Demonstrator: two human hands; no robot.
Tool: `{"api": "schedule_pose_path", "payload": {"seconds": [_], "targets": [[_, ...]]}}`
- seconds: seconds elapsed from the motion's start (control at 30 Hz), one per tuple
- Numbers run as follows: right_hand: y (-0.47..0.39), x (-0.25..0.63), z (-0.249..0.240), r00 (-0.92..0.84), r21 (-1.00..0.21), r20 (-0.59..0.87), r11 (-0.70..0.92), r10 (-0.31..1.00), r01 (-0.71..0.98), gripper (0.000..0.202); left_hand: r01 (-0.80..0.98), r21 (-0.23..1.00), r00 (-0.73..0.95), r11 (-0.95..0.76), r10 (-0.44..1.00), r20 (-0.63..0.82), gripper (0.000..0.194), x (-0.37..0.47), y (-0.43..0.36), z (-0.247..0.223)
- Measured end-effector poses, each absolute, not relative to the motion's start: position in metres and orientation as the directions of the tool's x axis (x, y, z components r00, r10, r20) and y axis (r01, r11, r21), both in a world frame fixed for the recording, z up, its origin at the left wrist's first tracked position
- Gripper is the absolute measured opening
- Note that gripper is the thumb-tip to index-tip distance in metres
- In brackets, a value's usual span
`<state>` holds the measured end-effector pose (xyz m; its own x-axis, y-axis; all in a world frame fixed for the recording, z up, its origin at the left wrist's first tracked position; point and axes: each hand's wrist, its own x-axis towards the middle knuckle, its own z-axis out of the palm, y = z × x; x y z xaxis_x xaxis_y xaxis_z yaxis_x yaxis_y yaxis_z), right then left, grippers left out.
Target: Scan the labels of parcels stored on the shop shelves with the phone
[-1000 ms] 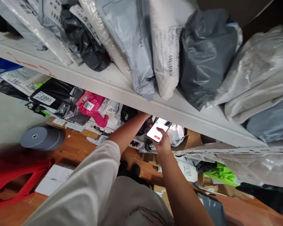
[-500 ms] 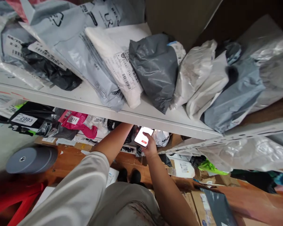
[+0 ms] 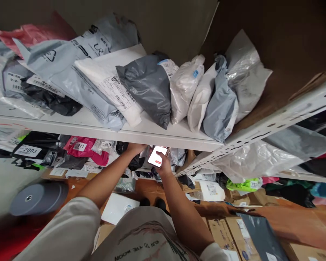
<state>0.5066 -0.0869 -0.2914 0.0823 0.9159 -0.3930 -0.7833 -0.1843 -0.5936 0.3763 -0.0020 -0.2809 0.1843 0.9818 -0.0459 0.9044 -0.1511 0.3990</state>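
Note:
A lit smartphone [image 3: 153,156] with a white screen and a red button is in my right hand [image 3: 165,166], just below the shelf edge. The thumb lies over the screen. My left hand [image 3: 137,148] reaches to the lower shelf, beside a black plastic parcel [image 3: 136,162]. Its fingers are hidden by the shelf board, so its grip does not show. Left of it lie a clear-and-white parcel labelled 2016 [image 3: 107,145], a pink parcel labelled 2011 [image 3: 91,148] and a black parcel labelled 2003 [image 3: 39,143].
The upper shelf board [image 3: 163,137] overhangs both hands and carries several mailing bags, among them a dark grey one [image 3: 149,90]. A perforated white shelf upright [image 3: 260,127] stands to the right. On the floor are a grey round stool [image 3: 39,198] and cardboard boxes [image 3: 220,232].
The view has shifted right and tilted. My left hand has drawn back slightly from under the shelf, so more of it shows. The right hand still holds the smartphone.

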Motion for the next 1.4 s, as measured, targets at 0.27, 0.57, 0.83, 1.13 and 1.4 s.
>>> {"api": "schedule_pose_path", "payload": {"seconds": [0.27,0.57,0.83,1.13,1.4], "targets": [[-0.088,0.513,-0.297,0.062,-0.573,-0.381,-0.183,0.922,-0.799,0.041,0.926,0.326,0.181,-0.192,0.981,0.066,0.025,0.339,-0.056,-0.284],[-0.090,0.505,-0.298,0.054,-0.651,-0.341,-0.195,0.938,-0.734,0.023,0.951,0.310,0.020,0.014,0.994,-0.107,0.049,0.372,-0.030,-0.276],[-0.095,0.507,-0.303,0.090,-0.708,-0.308,-0.165,0.947,-0.687,0.040,0.849,0.522,-0.062,0.082,0.997,-0.055,0.042,0.365,-0.038,-0.284],[-0.131,0.498,-0.288,-0.007,-0.666,-0.272,-0.193,0.962,-0.721,0.057,0.495,0.864,-0.038,0.095,0.995,-0.088,0.053,0.320,-0.051,-0.305],[-0.165,0.487,-0.265,-0.235,-0.558,-0.219,-0.319,0.947,-0.766,0.057,0.455,0.883,-0.117,0.113,0.991,-0.066,0.039,0.320,-0.048,-0.316]]}}
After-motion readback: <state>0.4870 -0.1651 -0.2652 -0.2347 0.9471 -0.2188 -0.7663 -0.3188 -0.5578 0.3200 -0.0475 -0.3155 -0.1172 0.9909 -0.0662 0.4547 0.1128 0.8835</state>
